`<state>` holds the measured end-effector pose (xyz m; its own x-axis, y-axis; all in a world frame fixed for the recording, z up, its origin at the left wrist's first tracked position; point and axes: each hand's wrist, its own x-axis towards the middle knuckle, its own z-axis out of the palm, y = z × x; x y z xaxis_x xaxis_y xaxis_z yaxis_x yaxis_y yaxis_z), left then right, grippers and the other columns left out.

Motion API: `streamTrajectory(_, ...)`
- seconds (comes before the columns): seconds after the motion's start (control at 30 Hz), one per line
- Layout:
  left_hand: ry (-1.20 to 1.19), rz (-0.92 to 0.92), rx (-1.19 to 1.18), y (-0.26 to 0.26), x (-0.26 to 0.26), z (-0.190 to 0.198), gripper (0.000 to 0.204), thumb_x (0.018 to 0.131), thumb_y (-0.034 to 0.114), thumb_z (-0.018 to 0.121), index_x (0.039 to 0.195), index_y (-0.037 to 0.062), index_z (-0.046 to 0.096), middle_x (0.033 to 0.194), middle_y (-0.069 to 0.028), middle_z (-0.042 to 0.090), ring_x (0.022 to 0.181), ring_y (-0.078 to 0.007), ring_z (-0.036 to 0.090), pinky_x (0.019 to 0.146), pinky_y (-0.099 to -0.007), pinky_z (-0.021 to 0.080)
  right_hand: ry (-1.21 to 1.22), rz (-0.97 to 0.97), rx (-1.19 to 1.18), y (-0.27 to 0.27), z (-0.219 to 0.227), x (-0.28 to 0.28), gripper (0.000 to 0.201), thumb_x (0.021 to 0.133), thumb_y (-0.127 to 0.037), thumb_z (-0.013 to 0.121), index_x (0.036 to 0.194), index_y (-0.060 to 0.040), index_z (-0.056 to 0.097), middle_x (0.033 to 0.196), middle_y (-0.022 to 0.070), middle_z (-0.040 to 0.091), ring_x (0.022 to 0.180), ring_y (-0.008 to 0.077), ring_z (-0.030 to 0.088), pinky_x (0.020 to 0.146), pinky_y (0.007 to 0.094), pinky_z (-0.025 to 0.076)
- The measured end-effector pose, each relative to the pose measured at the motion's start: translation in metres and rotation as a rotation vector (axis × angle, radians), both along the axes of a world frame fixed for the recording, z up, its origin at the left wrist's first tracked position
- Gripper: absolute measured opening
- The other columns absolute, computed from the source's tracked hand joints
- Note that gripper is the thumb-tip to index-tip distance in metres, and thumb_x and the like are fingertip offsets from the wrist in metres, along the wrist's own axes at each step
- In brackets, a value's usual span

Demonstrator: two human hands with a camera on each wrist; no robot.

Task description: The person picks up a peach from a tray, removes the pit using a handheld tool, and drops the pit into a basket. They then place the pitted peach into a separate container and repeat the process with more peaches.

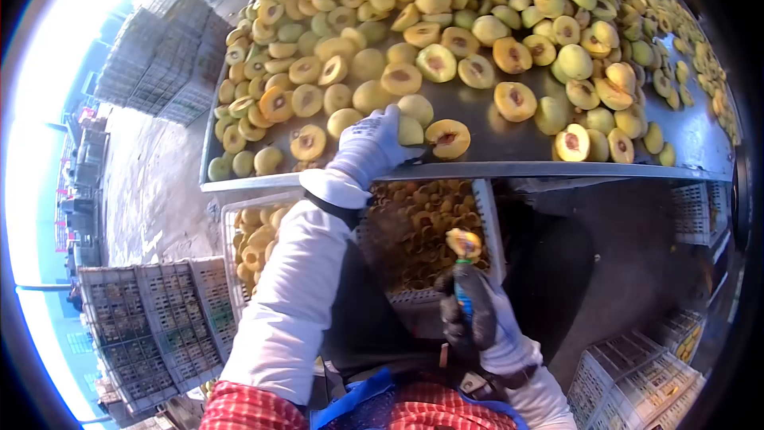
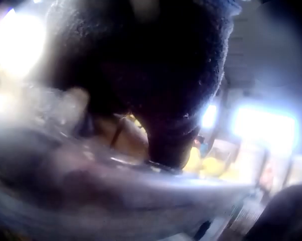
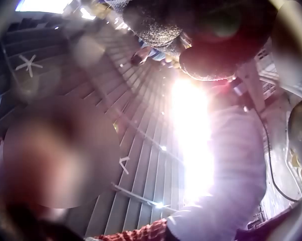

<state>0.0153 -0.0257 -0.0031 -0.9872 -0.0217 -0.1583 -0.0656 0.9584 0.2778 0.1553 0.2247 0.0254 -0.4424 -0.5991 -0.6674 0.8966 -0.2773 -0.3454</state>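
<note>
In the head view my left hand [image 1: 368, 143], in a pale glove with dark fingertips, reaches over the front edge of the metal table. Its fingers and thumb close about a yellow-green peach half [image 1: 411, 131]. A cut peach half [image 1: 448, 139] with a brown centre lies just right of it. Lower down, over the crate, my right hand [image 1: 471, 310] in a dark-palmed glove grips a hand tool [image 1: 463, 295] with a blue and green handle. A small orange-yellow piece of peach [image 1: 463, 244] sits at the tool's tip, hiding its head. Both wrist views are dark or glaring.
Halved peaches cover much of the metal table [image 1: 509, 169], whose raised lip runs along the front. Below stands a white crate [image 1: 487, 223] of small brown-yellow pieces, with peach halves [image 1: 256, 243] at its left. Stacked crates [image 1: 151, 326] flank me at left and right [image 1: 633, 386].
</note>
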Motion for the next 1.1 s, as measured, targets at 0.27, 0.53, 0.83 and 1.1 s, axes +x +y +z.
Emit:
streamTrajectory(0.27,0.512,-0.367,0.401,0.062,0.075,0.027,0.092,0.051,0.028,0.086,0.128,0.0036,0.043,0.118,-0.0212,0.051,0.107,-0.0412,0.054,0.087,-0.0434,0.048,0.435,-0.261,0.124,-0.009,-0.054,-0.036,0.053,0.092,-0.036,0.056,0.129,-0.0005,0.046,0.108,0.0087,0.058,0.099,0.0133,0.056,0.082,0.023,0.044)
streamTrajectory(0.53,0.273,-0.007,0.873,0.069,0.119,0.023,0.039,0.09,0.02,0.058,0.119,-0.0041,0.05,0.111,-0.0218,0.056,0.105,-0.0344,0.056,0.088,-0.0378,0.046,0.548,-0.101,-0.042,-0.003,-0.02,-0.047,0.056,0.081,-0.008,0.07,0.13,-0.0028,0.044,0.119,0.0069,0.054,0.107,0.0159,0.054,0.092,0.0266,0.046)
streamTrajectory(0.83,0.17,0.378,1.33,0.07,0.134,-0.004,0.042,0.091,0.028,0.056,0.119,-0.0018,0.049,0.111,-0.0178,0.057,0.094,-0.0287,0.06,0.088,-0.0356,0.047,0.748,-0.184,0.068,-0.038,-0.011,-0.037,0.06,0.074,-0.007,0.076,0.127,-0.0063,0.048,0.115,0.0117,0.055,0.103,0.0202,0.058,0.091,0.0305,0.048)
streamTrajectory(1.1,0.246,0.266,1.415,0.035,0.142,-0.007,0.069,0.08,0.013,0.063,0.138,0.0019,0.027,0.126,-0.0169,0.048,0.115,-0.0252,0.051,0.098,-0.0382,0.043,1.633,-0.097,0.573,-0.059,-0.013,-0.115,0.063,0.07,-0.023,0.079,0.125,-0.0067,0.052,0.116,0.0165,0.058,0.104,0.0316,0.059,0.09,0.0363,0.048)
